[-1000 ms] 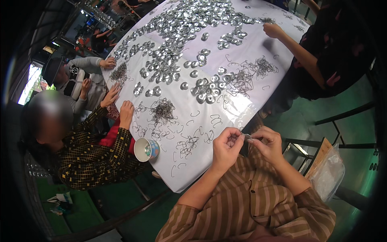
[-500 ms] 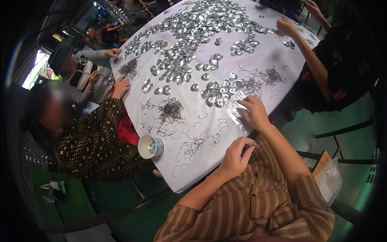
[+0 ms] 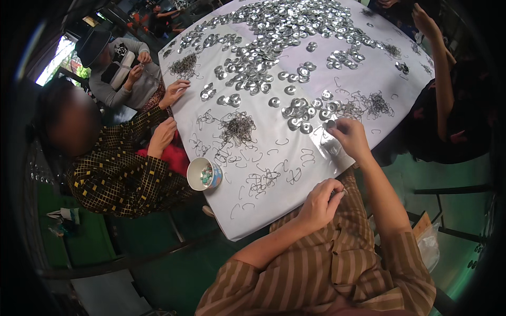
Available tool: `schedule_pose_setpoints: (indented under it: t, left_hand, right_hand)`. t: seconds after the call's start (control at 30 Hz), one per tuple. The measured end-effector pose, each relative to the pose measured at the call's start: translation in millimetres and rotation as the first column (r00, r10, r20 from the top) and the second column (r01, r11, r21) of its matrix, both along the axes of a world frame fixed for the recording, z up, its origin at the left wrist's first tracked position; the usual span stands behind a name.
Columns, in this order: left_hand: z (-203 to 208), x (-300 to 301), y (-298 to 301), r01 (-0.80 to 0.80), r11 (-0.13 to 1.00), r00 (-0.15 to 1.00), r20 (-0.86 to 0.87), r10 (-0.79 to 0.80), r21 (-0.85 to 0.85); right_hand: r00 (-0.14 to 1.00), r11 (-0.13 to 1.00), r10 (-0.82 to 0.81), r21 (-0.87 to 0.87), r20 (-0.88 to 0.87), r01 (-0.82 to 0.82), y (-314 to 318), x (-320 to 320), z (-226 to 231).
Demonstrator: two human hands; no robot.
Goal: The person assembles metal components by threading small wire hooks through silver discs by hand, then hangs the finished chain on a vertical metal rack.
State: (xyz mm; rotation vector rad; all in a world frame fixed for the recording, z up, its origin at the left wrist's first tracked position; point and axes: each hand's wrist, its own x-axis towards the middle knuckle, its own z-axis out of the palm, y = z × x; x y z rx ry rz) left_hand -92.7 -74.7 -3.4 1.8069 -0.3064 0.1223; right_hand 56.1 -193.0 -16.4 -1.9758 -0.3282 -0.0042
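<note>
A dark disc (image 3: 331,125) sits at the tips of the right hand (image 3: 350,138), pinched between finger and thumb above the worktop (image 3: 253,213)'s near right edge. The left hand (image 3: 319,204), nearer and further left, has its fingers curled, gripping a thin shiny metal piece (image 3: 343,193) too small to make out fully. The print on the paper cup (image 3: 217,175), at the left edge, is too small to read. Just beyond the right hand, a disc cluster (image 3: 301,114) and a wire tangle (image 3: 377,106) crowd the surface. Loose wire hooks (image 3: 263,182) lie left of the left hand; a large disc heap (image 3: 300,23) spreads across the far side. A co-worker's hand (image 3: 175,92) rests at the left edge.
</note>
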Motion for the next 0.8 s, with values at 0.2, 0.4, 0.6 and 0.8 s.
schedule_pose_setpoints:
  t: [0.2,0.4,0.6,0.8]
  left_hand:
    - [-3,5,1,-0.118,0.99,0.991,0.078,0.112,0.075]
    - [5,4,-5,-0.124,0.977,0.986,0.13,0.103,0.171]
    - [0,-4,-10,-0.149,0.957,0.976,0.19,0.103,0.248]
    - [-2,-6,-10,-0.15,0.953,0.978,0.179,0.104,0.264]
  right_hand:
    - [0.902,0.963,0.245,0.193,-0.356,-0.186,-43,-57,30]
    - [0.864,0.917,0.378,0.26,-0.332,-0.301,-60,-82,45]
    - [0.917,0.959,0.283,0.057,-0.282,-0.278,-52,-93,57]
    - [0.971,0.986,0.136,-0.072,-0.198,-0.153,-41,-106,58]
